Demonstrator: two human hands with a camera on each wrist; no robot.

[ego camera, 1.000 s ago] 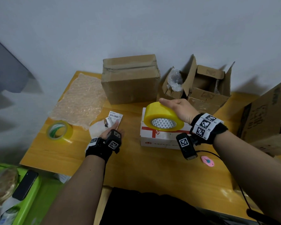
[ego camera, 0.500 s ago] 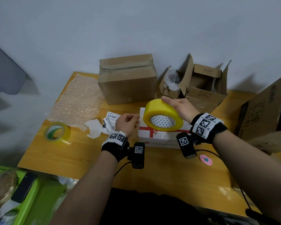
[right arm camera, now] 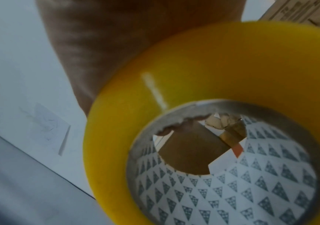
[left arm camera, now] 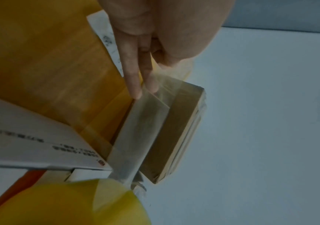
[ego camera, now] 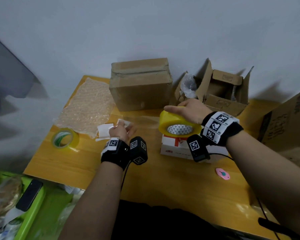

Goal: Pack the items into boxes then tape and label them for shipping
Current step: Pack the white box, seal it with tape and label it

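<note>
Head view: the right hand (ego camera: 190, 110) grips the yellow tape roll (ego camera: 177, 124) from above, fingers curled over its rim, directly over the white box (ego camera: 178, 149) on the desk (ego camera: 163, 179). A clear tape strip (ego camera: 142, 120) runs from the roll toward 9 o'clock to the left hand (ego camera: 119, 131), whose fingers (left arm camera: 132, 73) pinch its free end. Shipping labels (ego camera: 105, 131) lie on the desk just beyond the left hand. The bubble wrap sheet (ego camera: 87, 106) lies at 10 o'clock, with a green-core tape roll (ego camera: 65, 140) near its front edge. A closed cardboard box (ego camera: 140, 85) stands at 12 o'clock; an open cardboard box (ego camera: 222, 94) stands at 1 o'clock. A pink cutter (ego camera: 222, 174) lies at 4 o'clock of the white box.
</note>
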